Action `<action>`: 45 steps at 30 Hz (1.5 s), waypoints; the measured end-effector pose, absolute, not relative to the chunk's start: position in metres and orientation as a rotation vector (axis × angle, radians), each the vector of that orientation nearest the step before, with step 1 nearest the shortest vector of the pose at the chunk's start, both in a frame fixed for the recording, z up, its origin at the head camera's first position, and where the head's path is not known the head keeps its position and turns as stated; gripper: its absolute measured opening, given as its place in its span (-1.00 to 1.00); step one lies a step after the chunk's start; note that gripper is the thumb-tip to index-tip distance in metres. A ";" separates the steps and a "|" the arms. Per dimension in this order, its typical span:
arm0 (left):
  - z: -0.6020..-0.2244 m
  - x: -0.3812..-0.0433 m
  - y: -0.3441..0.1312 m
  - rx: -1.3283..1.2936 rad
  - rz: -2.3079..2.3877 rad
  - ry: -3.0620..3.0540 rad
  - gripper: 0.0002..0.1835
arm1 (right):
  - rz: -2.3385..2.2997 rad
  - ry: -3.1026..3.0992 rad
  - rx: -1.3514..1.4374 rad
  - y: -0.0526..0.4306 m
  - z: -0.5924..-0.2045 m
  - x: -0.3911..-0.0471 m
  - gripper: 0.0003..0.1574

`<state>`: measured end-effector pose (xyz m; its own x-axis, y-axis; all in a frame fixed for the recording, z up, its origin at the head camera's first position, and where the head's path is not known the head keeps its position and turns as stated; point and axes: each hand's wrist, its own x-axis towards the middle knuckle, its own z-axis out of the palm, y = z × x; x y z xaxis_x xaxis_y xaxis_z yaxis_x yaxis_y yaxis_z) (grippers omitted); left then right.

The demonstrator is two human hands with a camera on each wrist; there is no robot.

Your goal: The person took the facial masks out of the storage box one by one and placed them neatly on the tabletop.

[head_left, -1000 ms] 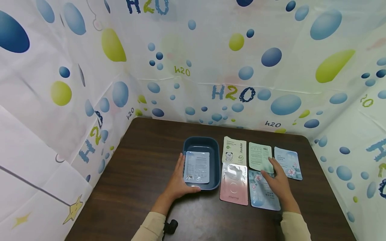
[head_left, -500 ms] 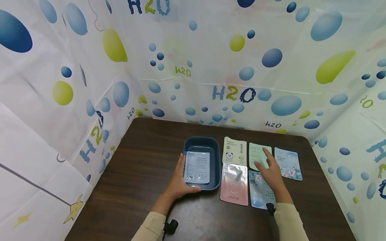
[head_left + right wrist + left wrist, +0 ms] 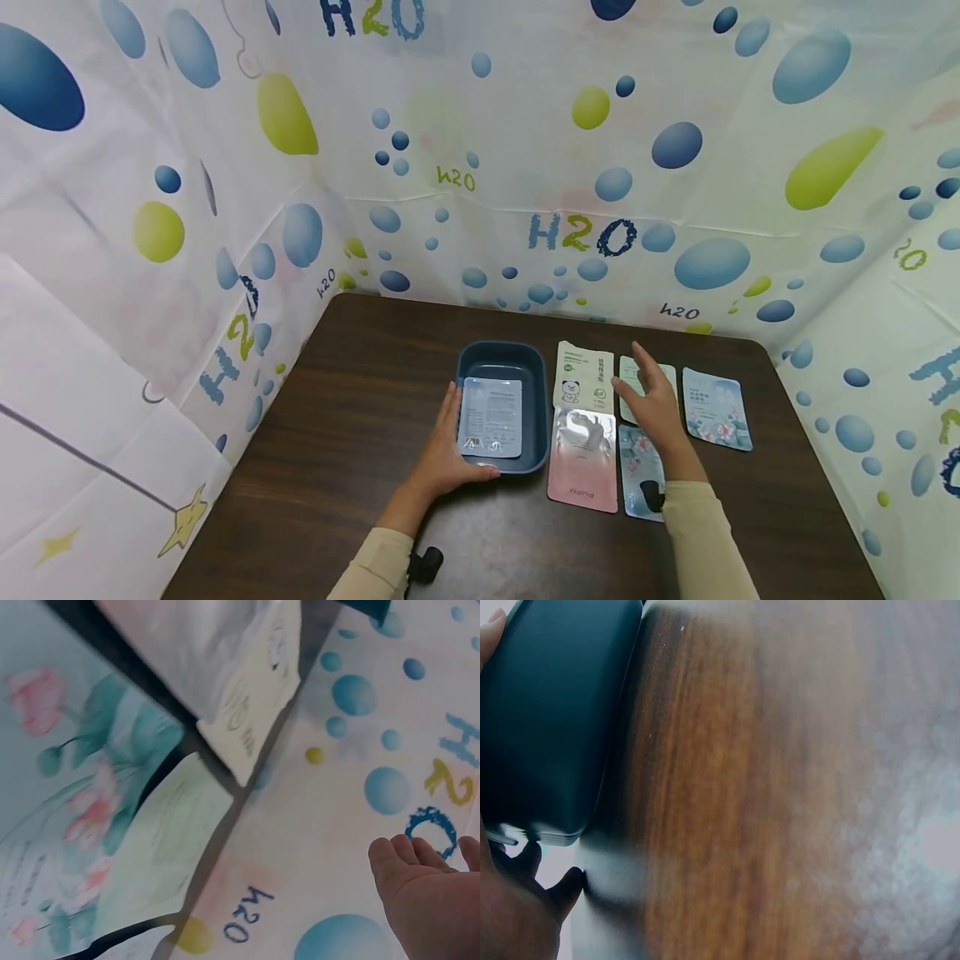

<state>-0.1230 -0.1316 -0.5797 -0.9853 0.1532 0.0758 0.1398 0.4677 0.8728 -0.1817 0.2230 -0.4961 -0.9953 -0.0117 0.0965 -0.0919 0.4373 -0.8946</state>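
My left hand (image 3: 442,457) rests against the near left corner of a dark blue plastic bin (image 3: 534,425), fingers straight along its left wall and thumb along the front. Inside the bin lies a pale blue sheet-mask sachet (image 3: 491,417). My right hand (image 3: 656,410), spread and holding nothing, hovers over a light green sachet (image 3: 161,840), overlapping it in the head view. Below that hand lies a blue sachet with pink flowers (image 3: 636,479), partly hidden by the wrist camera. A cream sachet with a bear (image 3: 583,379) and a silver-pink sachet (image 3: 582,467) lie between bin and hand.
Another blue flowered sachet (image 3: 716,408) lies at the far right. All stand on a dark wooden table (image 3: 360,375), with a white curtain (image 3: 510,133) printed with bubbles hanging round its back and sides.
My right hand has moved left and away from me, from the green sachet's right side to across it. My left hand, the bin and the sachets stay in place.
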 end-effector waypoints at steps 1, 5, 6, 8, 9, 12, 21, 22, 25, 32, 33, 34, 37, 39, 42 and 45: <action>-0.580 -0.123 -0.132 0.270 1.593 2.681 0.64 | 1.647 -2.582 0.111 0.220 -0.494 -0.183 -0.02; -0.580 -0.123 -0.132 0.280 1.597 2.686 0.63 | 1.723 -2.538 0.168 0.210 -0.488 -0.188 -0.01; -0.580 -0.123 -0.132 0.276 1.600 2.683 0.63 | 1.735 -2.533 0.178 0.208 -0.487 -0.189 -0.01; -0.580 -0.123 -0.132 0.278 1.603 2.680 0.63 | 1.747 -2.530 0.186 0.203 -0.486 -0.191 -0.01; -0.580 -0.123 -0.132 0.278 1.602 2.678 0.63 | 1.751 -2.525 0.195 0.200 -0.486 -0.193 -0.01; -0.580 -0.123 -0.132 0.274 1.601 2.675 0.63 | 1.759 -2.507 0.226 0.193 -0.484 -0.195 -0.04; -0.579 -0.123 -0.132 0.277 1.598 2.672 0.63 | 1.837 -2.452 0.297 0.162 -0.476 -0.200 -0.10; -0.579 -0.123 -0.132 0.276 1.599 2.670 0.63 | 1.846 -2.450 0.308 0.159 -0.476 -0.201 -0.09; -0.579 -0.122 -0.131 0.268 1.594 2.670 0.63 | 1.867 -2.448 0.341 0.147 -0.477 -0.203 -0.09; -0.579 -0.122 -0.131 0.261 1.591 2.671 0.61 | 1.904 -2.492 0.349 0.121 -0.481 -0.208 -0.05; -0.579 -0.122 -0.131 0.258 1.589 2.671 0.61 | 1.907 -2.494 0.350 0.117 -0.482 -0.209 -0.05; -0.579 -0.122 -0.131 0.257 1.588 2.673 0.61 | 1.909 -2.497 0.347 0.113 -0.483 -0.209 -0.04; -0.579 -0.122 -0.131 0.263 1.574 2.688 0.61 | 1.911 -2.513 0.328 0.103 -0.489 -0.209 -0.05; -0.579 -0.122 -0.131 0.270 1.573 2.694 0.61 | 1.913 -2.534 0.310 0.097 -0.494 -0.209 -0.04; -0.580 -0.122 -0.131 0.281 1.577 2.695 0.61 | 1.929 -2.559 0.266 0.089 -0.502 -0.208 -0.04; -0.580 -0.122 -0.131 0.268 1.579 2.688 0.60 | 1.973 -2.561 0.221 0.083 -0.511 -0.209 -0.04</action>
<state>-0.1225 -0.1308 -0.5800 -0.9853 0.1537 0.0751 0.1404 0.4759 0.8682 -0.2094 0.0832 -0.5112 -0.9858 -0.1676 0.0049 -0.0475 0.2512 -0.9668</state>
